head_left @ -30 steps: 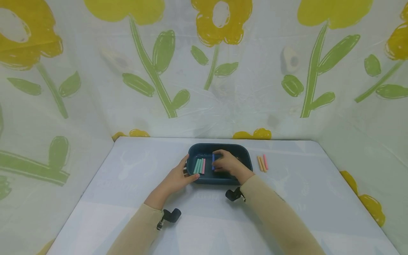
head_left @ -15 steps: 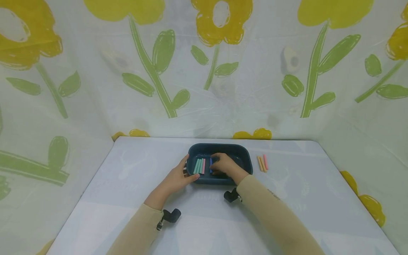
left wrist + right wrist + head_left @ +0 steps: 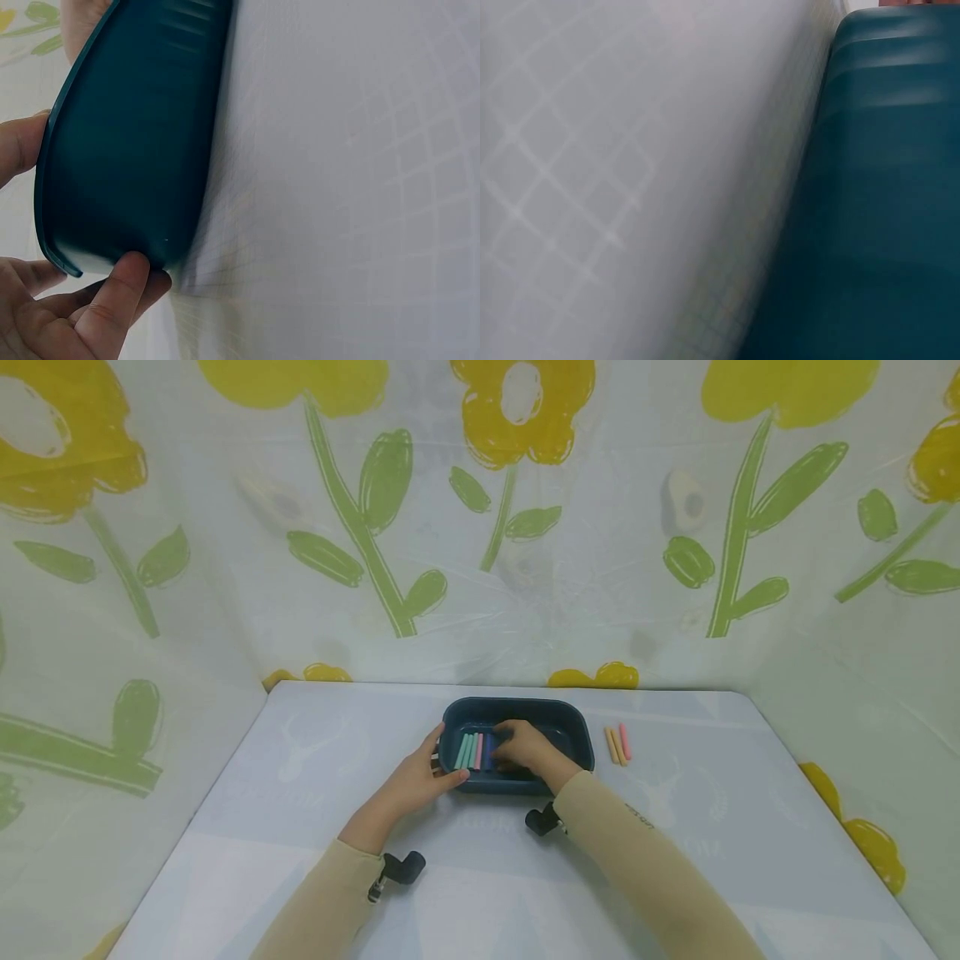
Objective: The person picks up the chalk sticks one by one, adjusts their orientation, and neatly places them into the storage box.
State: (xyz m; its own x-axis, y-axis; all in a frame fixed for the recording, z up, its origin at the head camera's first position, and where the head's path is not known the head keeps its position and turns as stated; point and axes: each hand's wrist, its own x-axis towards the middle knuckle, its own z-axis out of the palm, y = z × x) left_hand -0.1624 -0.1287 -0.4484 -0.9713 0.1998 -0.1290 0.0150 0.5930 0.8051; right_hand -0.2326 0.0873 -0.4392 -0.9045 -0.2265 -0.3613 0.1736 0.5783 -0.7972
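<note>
My left hand [image 3: 417,779] grips the left end of a dark teal rectangular tray [image 3: 517,787], thumb by the near side. In the left wrist view, fingers [image 3: 112,307] curl against the tray's end wall. Inside the tray at the left, several green chalk sticks [image 3: 466,752] and a pink chalk stick [image 3: 478,752] lie side by side. My right hand [image 3: 531,750] is down inside the tray, its fingertips pinching a blue chalk stick [image 3: 491,752] close beside the pink one. The right wrist view shows the tray's outer wall [image 3: 877,210], with the chalk hidden.
Two orange chalk sticks [image 3: 617,746] and a pink chalk stick [image 3: 625,742] lie on the white table [image 3: 480,877] just right of the tray. A flower-print curtain [image 3: 600,568] stands behind and at both sides of the table.
My right hand has moved left inside the tray, bringing the blue chalk stick up close to the pink one. The left hand has stayed on the tray's end.
</note>
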